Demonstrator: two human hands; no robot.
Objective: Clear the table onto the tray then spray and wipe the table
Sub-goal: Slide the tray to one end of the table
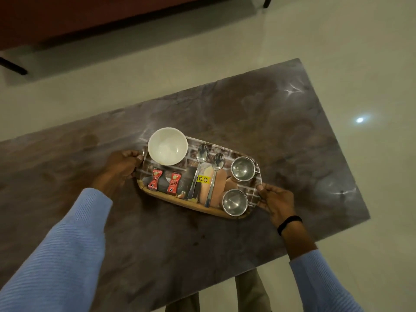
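Note:
A printed tray [231, 154] with a yellow price sticker is over the middle of the dark marble table [270, 122]. On it are a white bowl [167, 146] at the far left, two red sachets [163, 180], two steel spoons [208, 172] and two small steel cups [239, 185] at the right. My left hand [122, 167] grips the tray's left handle. My right hand [275, 202], with a black wristband, grips the right handle. I cannot tell whether the tray rests on the table or is lifted.
The table's right end and near edge border a pale glossy floor [371, 52]. A dark red sofa base [78, 16] stands across the floor at the top left. My legs [247, 293] show just below the table's near edge.

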